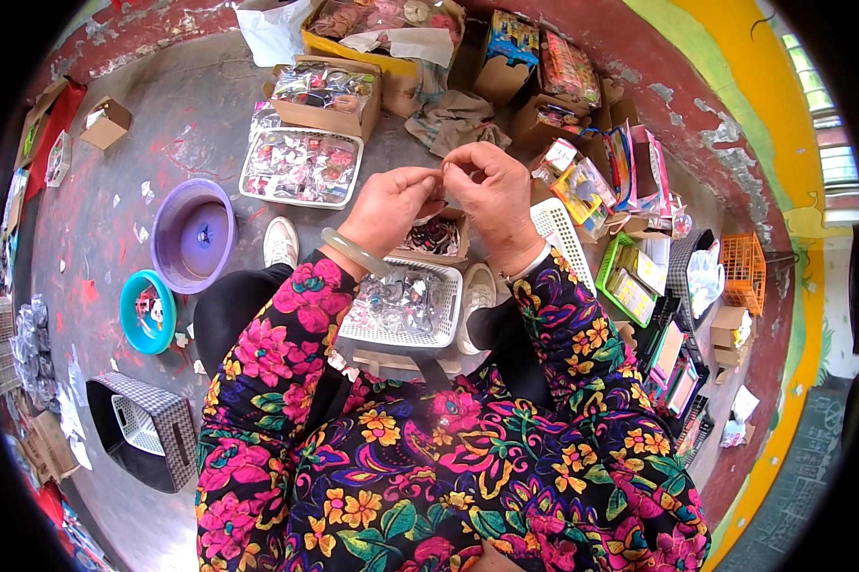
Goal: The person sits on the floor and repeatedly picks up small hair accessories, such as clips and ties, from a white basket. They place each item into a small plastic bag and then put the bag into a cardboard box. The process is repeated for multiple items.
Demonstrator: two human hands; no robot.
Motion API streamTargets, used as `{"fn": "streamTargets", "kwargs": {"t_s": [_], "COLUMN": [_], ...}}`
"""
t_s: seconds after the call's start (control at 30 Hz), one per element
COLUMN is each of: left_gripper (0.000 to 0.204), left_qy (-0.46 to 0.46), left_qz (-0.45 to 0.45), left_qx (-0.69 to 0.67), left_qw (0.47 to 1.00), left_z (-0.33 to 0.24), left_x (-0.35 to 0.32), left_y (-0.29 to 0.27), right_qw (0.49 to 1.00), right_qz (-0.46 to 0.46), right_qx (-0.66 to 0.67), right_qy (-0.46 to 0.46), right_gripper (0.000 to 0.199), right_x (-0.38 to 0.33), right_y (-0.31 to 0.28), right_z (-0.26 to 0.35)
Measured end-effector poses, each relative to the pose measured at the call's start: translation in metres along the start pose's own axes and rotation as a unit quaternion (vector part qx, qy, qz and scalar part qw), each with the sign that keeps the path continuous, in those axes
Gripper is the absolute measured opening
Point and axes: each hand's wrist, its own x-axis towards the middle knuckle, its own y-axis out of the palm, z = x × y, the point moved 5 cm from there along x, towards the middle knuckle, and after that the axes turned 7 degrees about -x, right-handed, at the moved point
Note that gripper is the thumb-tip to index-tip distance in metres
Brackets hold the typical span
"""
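Both my hands meet in front of me, fingertips nearly touching. My left hand [391,210], with a pale bangle [355,252] at its wrist, is closed in a pinch. Opposite it, my right hand [494,195] also pinches, thumb against fingers. Whatever sits between the fingertips is too small to make out. Below them lies a white basket [401,339] of small items in clear plastic bags. Partly hidden behind my hands is a cardboard box [458,250] with dark small items. Farther off to the left stands a white tray [245,172] filled with small bagged items.
A purple basin [167,224] and a turquoise basin [129,310] stand on the floor at left, near a checkered bin [177,439]. Cardboard boxes [358,119] line the far side. At right are a green basket [630,303] and an orange crate [742,272] beside the wall.
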Motion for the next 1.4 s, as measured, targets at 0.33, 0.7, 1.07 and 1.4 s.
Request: {"fn": "streamTargets", "kwargs": {"t_s": [0.33,0.7,1.07,1.4], "left_gripper": [0.025,0.025,0.027,0.028], "left_qy": [-0.031,-0.038,-0.053,-0.066], "left_qz": [0.017,0.015,0.043,0.030], "left_qx": [-0.141,-0.144,-0.100,-0.030], "left_qw": [0.989,0.989,0.993,0.997], "left_z": [-0.011,-0.015,0.000,0.003], "left_x": [-0.002,-0.001,0.012,0.010], "left_y": [-0.002,-0.003,-0.007,-0.005], "right_qw": [0.966,0.947,0.927,0.828], "right_qz": [0.016,-0.038,-0.114,-0.107], "right_qx": [0.200,0.240,0.189,-0.047], "right_qy": [0.161,0.210,0.303,0.548], "right_gripper": [0.009,0.010,0.009,0.011], "right_x": [0.008,-0.005,-0.132,-0.391], "right_y": [-0.017,-0.063,-0.198,-0.246], "right_z": [-0.019,-0.038,-0.124,-0.213]}}
